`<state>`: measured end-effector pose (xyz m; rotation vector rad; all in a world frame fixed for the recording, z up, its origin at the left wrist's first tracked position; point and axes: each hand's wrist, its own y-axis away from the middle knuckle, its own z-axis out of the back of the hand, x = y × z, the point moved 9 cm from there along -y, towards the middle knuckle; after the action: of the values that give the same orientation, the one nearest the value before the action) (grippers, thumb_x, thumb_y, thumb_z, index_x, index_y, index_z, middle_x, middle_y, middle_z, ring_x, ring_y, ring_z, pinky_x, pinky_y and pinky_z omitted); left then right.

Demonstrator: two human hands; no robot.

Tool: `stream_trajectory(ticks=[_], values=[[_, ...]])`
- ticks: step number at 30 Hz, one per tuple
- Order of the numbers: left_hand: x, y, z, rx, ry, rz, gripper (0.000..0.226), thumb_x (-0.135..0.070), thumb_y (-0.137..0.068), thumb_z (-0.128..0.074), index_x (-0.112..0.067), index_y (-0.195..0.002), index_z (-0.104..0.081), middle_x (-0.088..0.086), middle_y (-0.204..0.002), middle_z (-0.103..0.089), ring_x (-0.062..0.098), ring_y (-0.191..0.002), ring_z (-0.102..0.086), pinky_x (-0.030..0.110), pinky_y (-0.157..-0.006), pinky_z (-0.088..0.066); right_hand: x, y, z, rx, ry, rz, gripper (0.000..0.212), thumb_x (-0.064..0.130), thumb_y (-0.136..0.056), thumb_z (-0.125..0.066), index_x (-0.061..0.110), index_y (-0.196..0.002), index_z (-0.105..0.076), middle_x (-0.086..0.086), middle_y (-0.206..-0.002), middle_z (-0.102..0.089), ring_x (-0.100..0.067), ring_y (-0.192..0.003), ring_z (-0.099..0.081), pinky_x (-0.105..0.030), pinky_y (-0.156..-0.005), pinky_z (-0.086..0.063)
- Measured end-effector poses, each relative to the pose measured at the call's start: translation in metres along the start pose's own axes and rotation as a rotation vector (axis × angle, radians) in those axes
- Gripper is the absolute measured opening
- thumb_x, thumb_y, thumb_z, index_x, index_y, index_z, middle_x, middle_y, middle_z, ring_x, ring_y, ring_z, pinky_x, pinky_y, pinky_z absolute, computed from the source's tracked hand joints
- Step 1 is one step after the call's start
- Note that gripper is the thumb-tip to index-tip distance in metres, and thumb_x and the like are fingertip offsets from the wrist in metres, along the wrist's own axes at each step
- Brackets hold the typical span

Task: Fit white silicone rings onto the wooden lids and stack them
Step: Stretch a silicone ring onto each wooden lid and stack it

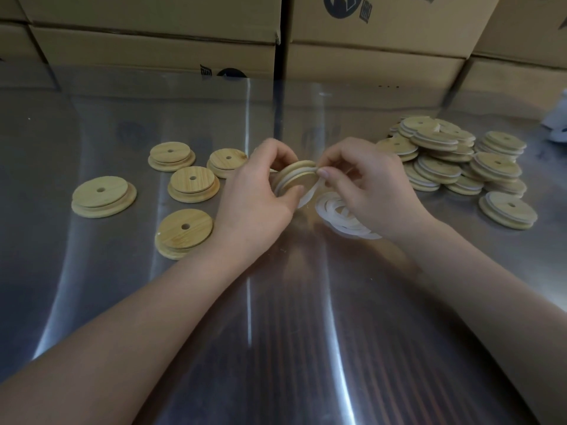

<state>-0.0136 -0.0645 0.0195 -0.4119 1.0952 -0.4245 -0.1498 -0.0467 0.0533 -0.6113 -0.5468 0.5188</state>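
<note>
My left hand (pixel 254 191) grips a round wooden lid (pixel 302 176) on edge above the metal table. A white silicone ring (pixel 308 193) sits partly in the lid's groove, with a loop hanging loose below. My right hand (pixel 365 185) pinches that ring against the lid's rim with thumb and forefinger. A small pile of loose white rings (pixel 340 219) lies on the table under my right hand. Several bare wooden lids (pixel 193 182) with centre holes lie flat to the left. A heap of lids with white rings fitted (pixel 454 154) lies to the right.
The shiny steel table (pixel 276 332) reflects light in its near part. Stacked cardboard boxes (pixel 153 47) form a wall along the far edge. A white object (pixel 557 124) shows at the far right edge. One ringed lid (pixel 507 210) lies apart, near the heap.
</note>
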Motion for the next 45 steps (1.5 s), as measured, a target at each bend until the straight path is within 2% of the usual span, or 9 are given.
stream_trajectory(ticks=[7,11,13,16,26,32,35,39,45], values=[[-0.003,0.001,-0.008,0.082,-0.232,-0.049,0.021,-0.035,-0.082,-0.071,-0.021,-0.097,-0.065,-0.004,-0.082,-0.066,0.021,-0.079,-0.063,0.045,-0.069,-0.052,0.01,-0.001,-0.002,0.022,0.019,0.091,0.002,0.001,-0.086,-0.064,0.001,-0.085,-0.066,0.004,-0.082,-0.053,-0.001,-0.076,-0.043,-0.007,-0.071,-0.033],[-0.002,0.0,-0.004,0.058,-0.228,-0.039,0.019,-0.038,-0.085,-0.067,-0.022,-0.096,-0.066,-0.004,-0.078,-0.066,0.02,-0.075,-0.062,0.044,-0.067,-0.052,0.007,0.0,-0.003,0.017,-0.025,0.059,0.004,0.005,-0.088,-0.066,0.001,-0.088,-0.067,0.002,-0.082,-0.057,-0.013,-0.074,-0.054,-0.019,-0.067,-0.044],[0.0,0.0,-0.002,0.037,-0.2,-0.019,0.017,-0.037,-0.085,-0.068,-0.023,-0.095,-0.067,-0.006,-0.078,-0.066,0.017,-0.075,-0.062,0.043,-0.068,-0.052,0.006,0.001,-0.003,0.006,-0.042,0.043,0.004,0.006,-0.087,-0.068,0.003,-0.089,-0.068,0.001,-0.083,-0.06,-0.013,-0.075,-0.057,-0.025,-0.068,-0.049],[0.0,0.0,0.003,-0.012,-0.18,-0.014,0.016,-0.037,-0.084,-0.069,-0.024,-0.093,-0.067,-0.007,-0.077,-0.066,0.014,-0.073,-0.061,0.039,-0.067,-0.051,-0.001,0.001,0.0,-0.026,-0.08,-0.002,0.007,0.005,-0.085,-0.069,0.003,-0.091,-0.07,-0.001,-0.085,-0.065,-0.012,-0.076,-0.061,-0.025,-0.07,-0.052],[0.003,-0.006,0.003,0.018,-0.129,-0.006,0.014,-0.031,-0.081,-0.072,-0.021,-0.09,-0.066,-0.005,-0.08,-0.067,0.013,-0.076,-0.061,0.042,-0.069,-0.051,-0.013,0.001,0.002,-0.065,-0.176,-0.142,0.003,0.007,-0.086,-0.07,0.009,-0.085,-0.072,0.004,-0.079,-0.068,-0.009,-0.077,-0.064,-0.014,-0.071,-0.048],[0.004,-0.007,0.004,0.019,-0.122,0.007,0.012,-0.027,-0.081,-0.074,-0.024,-0.091,-0.068,-0.008,-0.082,-0.068,0.01,-0.078,-0.062,0.041,-0.072,-0.052,-0.014,0.0,0.004,-0.025,-0.098,-0.13,0.004,0.008,-0.086,-0.069,0.012,-0.084,-0.071,0.014,-0.074,-0.062,-0.003,-0.077,-0.062,-0.006,-0.067,-0.042],[0.003,-0.006,0.005,0.002,-0.104,0.0,0.013,-0.025,-0.08,-0.075,-0.024,-0.092,-0.07,-0.009,-0.084,-0.069,0.01,-0.08,-0.063,0.041,-0.075,-0.052,-0.009,-0.001,0.005,-0.004,-0.008,-0.063,0.003,0.012,-0.086,-0.068,0.011,-0.085,-0.071,0.01,-0.074,-0.062,-0.006,-0.075,-0.06,-0.012,-0.067,-0.045],[0.004,-0.004,0.009,-0.023,-0.066,-0.011,0.018,-0.021,-0.077,-0.077,-0.025,-0.093,-0.071,-0.014,-0.086,-0.069,0.006,-0.083,-0.063,0.037,-0.077,-0.052,-0.01,0.0,0.006,-0.003,-0.03,-0.055,0.003,0.011,-0.087,-0.071,0.008,-0.086,-0.072,0.002,-0.076,-0.068,-0.009,-0.073,-0.062,-0.02,-0.069,-0.05],[0.007,-0.002,-0.001,0.027,-0.06,-0.001,0.035,-0.013,-0.078,-0.076,-0.033,-0.094,-0.053,-0.01,-0.088,-0.066,0.008,-0.086,-0.064,0.042,-0.076,-0.054,-0.002,0.001,0.003,-0.029,-0.053,0.0,0.006,0.011,-0.085,-0.072,0.005,-0.084,-0.071,-0.003,-0.077,-0.067,-0.015,-0.07,-0.061,-0.022,-0.067,-0.049]])
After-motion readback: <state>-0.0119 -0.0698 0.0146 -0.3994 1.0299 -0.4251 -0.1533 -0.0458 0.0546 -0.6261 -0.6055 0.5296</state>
